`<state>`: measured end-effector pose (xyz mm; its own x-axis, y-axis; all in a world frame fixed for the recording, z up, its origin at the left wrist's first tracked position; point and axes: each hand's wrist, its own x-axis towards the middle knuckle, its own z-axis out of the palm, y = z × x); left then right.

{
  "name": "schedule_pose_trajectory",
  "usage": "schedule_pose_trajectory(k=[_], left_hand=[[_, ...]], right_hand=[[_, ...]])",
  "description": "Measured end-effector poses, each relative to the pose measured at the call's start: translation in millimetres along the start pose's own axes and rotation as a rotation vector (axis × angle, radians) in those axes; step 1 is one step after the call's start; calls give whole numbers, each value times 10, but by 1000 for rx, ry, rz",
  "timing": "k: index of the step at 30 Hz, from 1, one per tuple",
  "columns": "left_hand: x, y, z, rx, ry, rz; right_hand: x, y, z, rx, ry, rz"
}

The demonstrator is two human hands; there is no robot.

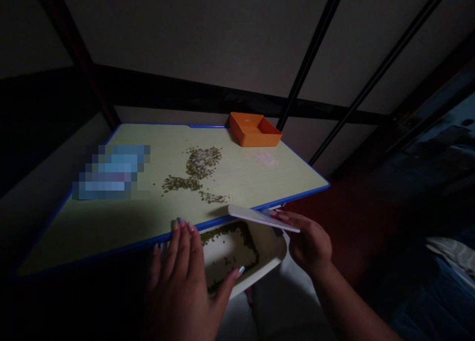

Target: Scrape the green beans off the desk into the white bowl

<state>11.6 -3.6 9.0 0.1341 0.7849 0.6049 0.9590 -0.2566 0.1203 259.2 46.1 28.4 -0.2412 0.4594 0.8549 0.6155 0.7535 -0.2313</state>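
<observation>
A dim room with pale wall panels [193,39], crossed by dark strips, stands behind everything, and a reddish floor [349,217] shows on the right. In front of the wall is a pale yellow-green table [245,177] with a blue edge. Dark blue cloth [426,301] and a striped cloth [447,252] lie at the far right (much of that corner is too dark to read).

Just below the table's near edge is a white tray [256,277], above the person's light-clothed lap [287,301]. The left hand [181,281] lies over its left part, the fingers extended toward the table edge and the thumb held apart over the tray; that hand is open. The right hand [311,242] is closed on a flat white board [261,218], tilted above the right part of the tray and close to the table edge.

A blue item [111,172], blurred into squares, rests at the table's left. An orange box [258,139], open at the top, sits at the far right corner. Green grains [202,165] mixed with whitish bits spread in uneven patches across the middle of the table, and a small heap of white grains [266,158] lies just in front of the box. More green grains gather along the inside edges of the tray, with a few scattered on its bottom.
</observation>
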Motion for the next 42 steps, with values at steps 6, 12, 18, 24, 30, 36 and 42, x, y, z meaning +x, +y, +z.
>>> schedule_pose_trajectory(k=[6, 12, 18, 24, 30, 36, 42], left_hand=[[22, 8, -11, 8, 1, 4], [27, 6, -16, 4, 11, 26], [11, -12, -7, 6, 7, 19], [15, -5, -15, 1, 11, 6], [8, -24, -21, 11, 9, 32], [16, -21, 6, 10, 12, 32], [11, -47, 39, 7, 19, 29]], right_hand=[[-31, 43, 66, 86, -47, -87], [-50, 63, 69, 58, -88, -136], [-38, 70, 63, 1, -75, -162], [-18, 60, 63, -5, -47, -158], [0, 52, 92, 7, -38, -131], [36, 62, 128, 19, -38, -145], [93, 117, 213, 10, -53, -131]])
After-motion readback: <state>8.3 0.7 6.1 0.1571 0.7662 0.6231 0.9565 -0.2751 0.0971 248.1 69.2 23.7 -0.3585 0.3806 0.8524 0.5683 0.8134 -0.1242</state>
